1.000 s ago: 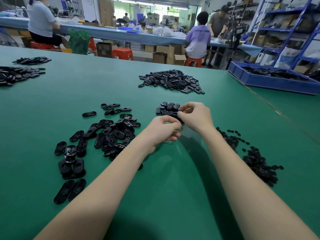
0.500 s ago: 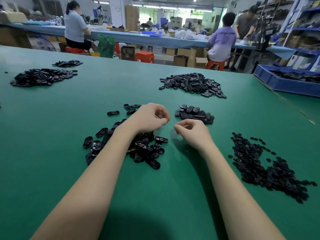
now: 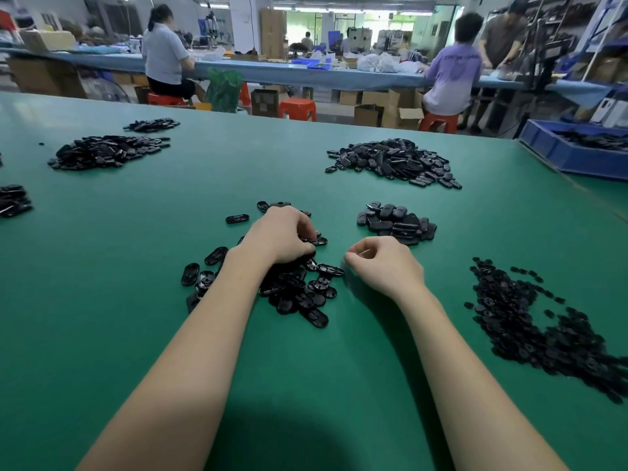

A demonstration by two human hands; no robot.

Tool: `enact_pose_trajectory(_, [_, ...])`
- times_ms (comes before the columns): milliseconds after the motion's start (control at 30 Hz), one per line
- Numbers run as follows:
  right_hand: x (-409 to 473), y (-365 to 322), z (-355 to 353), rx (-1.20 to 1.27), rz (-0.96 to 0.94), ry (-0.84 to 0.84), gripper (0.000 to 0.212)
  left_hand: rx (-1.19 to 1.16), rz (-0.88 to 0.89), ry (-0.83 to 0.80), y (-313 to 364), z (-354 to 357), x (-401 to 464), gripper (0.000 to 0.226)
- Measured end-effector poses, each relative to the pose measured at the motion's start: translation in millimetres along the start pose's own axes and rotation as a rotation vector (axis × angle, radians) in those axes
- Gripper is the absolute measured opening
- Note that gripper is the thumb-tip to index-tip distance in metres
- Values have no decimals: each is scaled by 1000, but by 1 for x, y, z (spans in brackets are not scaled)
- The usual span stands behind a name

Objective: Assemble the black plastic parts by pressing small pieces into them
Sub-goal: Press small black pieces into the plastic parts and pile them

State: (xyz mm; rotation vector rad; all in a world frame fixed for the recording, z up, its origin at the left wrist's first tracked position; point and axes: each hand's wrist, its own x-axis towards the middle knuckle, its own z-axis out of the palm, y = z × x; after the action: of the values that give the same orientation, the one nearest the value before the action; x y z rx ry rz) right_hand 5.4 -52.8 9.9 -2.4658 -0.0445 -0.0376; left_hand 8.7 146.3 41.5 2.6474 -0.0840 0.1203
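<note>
Hands working among black part piles on the green table (image 3: 136,300).
The left hand (image 3: 282,234) is curling its fingers into the oval shells pile (image 3: 295,287); whether it is gripping one is hidden. The right hand (image 3: 384,263) is lying loosely curled, holding nothing visible, between the stacked shells (image 3: 396,220) and small pieces heap (image 3: 530,328).

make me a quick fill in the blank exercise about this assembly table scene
1. The left hand reaches into a pile of black oval parts on the ____ table.
2. The right hand hovers with ____ fingers.
3. The bin at the table's far right is ____.

Missing words: green; curled; blue
</note>
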Motion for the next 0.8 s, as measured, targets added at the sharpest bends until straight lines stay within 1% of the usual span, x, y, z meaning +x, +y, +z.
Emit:
enact_pose_trajectory(100, [0, 0, 0, 0, -4, -4, 11, 20, 1, 51, 1, 2, 0, 8])
enact_pose_trajectory(233, [-2, -1, -4, 43, 4, -21, 10, 11, 37, 187, 8, 4, 1, 9])
enact_pose_trajectory(333, [-3, -1, -14, 243, -13, -16, 6, -70, 117, 244, 22, 4, 1, 10])
enact_pose_trajectory(400, [-4, 0, -24, 379, -25, -9, 13, -216, 159, 249, 35, 6, 0, 10])
enact_pose_trajectory(467, [-5, 0, -37, 451, -23, -12, 15, -434, 142, 231, 47, 11, -2, 8])
enact_pose_trajectory(567, [-7, 3, -52, 446, -11, -29, 9, -696, 75, 141, 62, 21, -6, 6])
enact_pose_trajectory(667, [-12, 11, -62, 438, 1, -40, 5, -870, 41, 32, 74, 31, -9, 10])
enact_pose_trajectory(800, [-20, 27, -82, 411, 30, -68, 8, -1010, 17, -101, 89, 43, -15, 17])
